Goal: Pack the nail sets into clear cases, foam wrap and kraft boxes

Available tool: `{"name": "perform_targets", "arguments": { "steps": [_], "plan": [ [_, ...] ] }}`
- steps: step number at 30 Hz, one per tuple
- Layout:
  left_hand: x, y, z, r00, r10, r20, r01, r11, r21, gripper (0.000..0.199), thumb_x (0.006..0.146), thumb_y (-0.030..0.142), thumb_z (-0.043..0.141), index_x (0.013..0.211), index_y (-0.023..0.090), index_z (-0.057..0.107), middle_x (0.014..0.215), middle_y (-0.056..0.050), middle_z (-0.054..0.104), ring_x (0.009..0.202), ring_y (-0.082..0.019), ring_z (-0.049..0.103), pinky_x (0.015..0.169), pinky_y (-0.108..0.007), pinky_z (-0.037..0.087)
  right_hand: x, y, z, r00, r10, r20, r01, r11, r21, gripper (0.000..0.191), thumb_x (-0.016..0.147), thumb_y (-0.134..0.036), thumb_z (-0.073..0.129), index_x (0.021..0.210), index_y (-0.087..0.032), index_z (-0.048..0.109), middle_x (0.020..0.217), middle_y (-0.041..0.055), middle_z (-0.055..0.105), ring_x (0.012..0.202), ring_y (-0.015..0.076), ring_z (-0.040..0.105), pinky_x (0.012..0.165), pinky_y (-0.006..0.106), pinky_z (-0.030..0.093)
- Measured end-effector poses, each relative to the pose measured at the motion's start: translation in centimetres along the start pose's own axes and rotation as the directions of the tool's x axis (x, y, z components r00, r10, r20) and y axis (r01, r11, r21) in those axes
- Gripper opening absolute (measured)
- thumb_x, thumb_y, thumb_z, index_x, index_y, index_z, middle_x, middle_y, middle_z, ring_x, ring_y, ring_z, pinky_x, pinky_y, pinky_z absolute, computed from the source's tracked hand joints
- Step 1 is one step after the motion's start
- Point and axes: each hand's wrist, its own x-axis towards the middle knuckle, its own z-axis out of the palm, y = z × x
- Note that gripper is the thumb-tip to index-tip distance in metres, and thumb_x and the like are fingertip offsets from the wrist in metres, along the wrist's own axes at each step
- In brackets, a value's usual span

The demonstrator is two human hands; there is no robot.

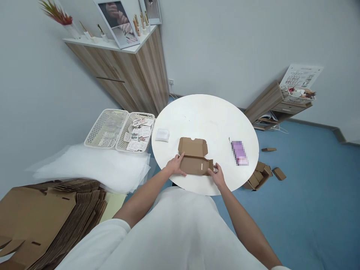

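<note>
A brown cardboard mailer box [192, 147] lies partly folded near the front of the white round table [208, 116], its lid laid open away from me. My left hand [176, 165] grips the box's left end, thumb and fingers spread along its side. At the right end, my right hand [217, 175] has the side flap between thumb and fingers. A small white slot shows in the box's base. To the left on the tabletop sits a small white wrapped packet [162, 135]. Over on the right lies a purple item [239, 153], blurred by pixelation.
White baskets, one with clear plastic pieces [87, 140] and one with printed cards [138, 133], stand left of the table. Below them are translucent sheets [92, 167] and stacked flat cardboard [36, 221]. A carton of folded boxes [257, 178] sits on the floor at right.
</note>
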Motion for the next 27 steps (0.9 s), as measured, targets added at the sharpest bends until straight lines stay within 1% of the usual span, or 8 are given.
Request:
{"name": "perform_targets", "arguments": {
  "steps": [3,6,10,13,16,19,22,27],
  "plan": [
    [0.1,0.0,0.1,1.000,0.004,0.003,-0.004,1.000,0.008,0.121,0.042,0.056,0.071,0.137,0.025,0.002,0.121,-0.013,0.039,0.104,-0.031,0.050,0.079,-0.034,0.041,-0.1,-0.9,0.5,0.995,0.060,0.075,-0.071,0.986,0.153,0.076,0.071,-0.041,0.049,0.135,-0.014,0.020,0.120,0.0124,0.050,0.092,0.0215,0.057,0.077,0.033,0.047],
    [0.2,0.1,0.3,1.000,0.011,0.004,-0.011,1.000,0.015,0.123,0.042,0.057,0.070,0.137,0.025,0.000,0.119,-0.013,0.040,0.102,-0.031,0.051,0.077,-0.034,0.042,0.0,-2.2,0.9,0.994,0.053,0.099,-0.071,0.979,0.192,0.071,0.069,-0.038,0.050,0.132,-0.014,0.029,0.112,0.0104,0.055,0.087,0.0196,0.057,0.076,0.033,0.047],
    [0.3,0.2,0.5,1.000,0.004,0.006,-0.004,1.000,0.006,0.122,0.042,0.057,0.070,0.137,0.026,0.000,0.119,-0.013,0.040,0.102,-0.031,0.051,0.076,-0.034,0.043,0.0,-3.3,1.3,0.988,-0.053,0.146,0.042,0.996,0.073,0.060,0.070,-0.044,0.049,0.123,-0.018,0.042,0.104,0.0064,0.057,0.075,0.0157,0.057,0.070,0.031,0.047],
    [0.1,0.3,0.6,1.000,0.000,0.012,0.001,0.999,-0.035,0.122,0.042,0.056,0.071,0.137,0.026,0.001,0.120,-0.013,0.039,0.103,-0.031,0.050,0.077,-0.034,0.043,0.1,-3.7,1.8,0.994,-0.040,0.104,0.048,0.996,-0.075,0.047,0.072,-0.042,0.046,0.113,-0.019,0.049,0.095,0.0044,0.060,0.073,0.0150,0.057,0.066,0.028,0.045],
    [-0.5,-0.1,0.9,0.999,0.028,-0.019,-0.030,0.987,-0.156,0.120,0.045,0.056,0.070,0.137,0.025,0.000,0.122,-0.013,0.038,0.106,-0.031,0.048,0.079,-0.035,0.042,0.4,-3.8,2.3,0.999,0.032,0.026,-0.025,0.967,-0.253,0.033,0.071,-0.034,0.048,0.101,-0.019,0.052,0.083,0.0025,0.062,0.073,0.0162,0.057,0.062,0.027,0.042],
    [-1.4,-0.9,2.1,0.992,0.051,-0.118,-0.091,0.928,-0.360,0.106,0.059,0.054,0.064,0.138,0.022,0.001,0.127,-0.014,0.036,0.106,-0.028,0.049,0.083,-0.037,0.041,0.6,-3.7,2.8,0.996,0.083,-0.028,-0.088,0.936,-0.341,0.026,0.069,-0.026,0.049,0.094,-0.020,0.050,0.076,0.0013,0.061,0.068,0.0157,0.056,0.057,0.025,0.038],
    [-2.3,-1.7,3.7,0.985,-0.021,-0.173,-0.075,0.843,-0.532,0.085,0.071,0.045,0.057,0.137,0.018,0.011,0.126,-0.015,0.038,0.097,-0.022,0.054,0.083,-0.036,0.043,0.5,-3.5,3.2,0.994,0.092,-0.063,-0.109,0.927,-0.359,0.025,0.068,-0.022,0.049,0.093,-0.020,0.048,0.075,0.0014,0.060,0.066,0.0154,0.055,0.055,0.024,0.036],
    [-3.0,-1.7,5.3,0.981,-0.066,-0.181,-0.069,0.756,-0.651,0.065,0.070,0.034,0.059,0.128,0.018,0.034,0.118,-0.013,0.047,0.095,-0.021,0.055,0.080,-0.035,0.045,0.0,-3.5,3.3,0.991,0.094,-0.090,-0.116,0.948,-0.295,0.029,0.072,-0.027,0.046,0.100,-0.021,0.047,0.075,0.0012,0.058,0.068,0.0163,0.055,0.056,0.025,0.037]
  ]
}}
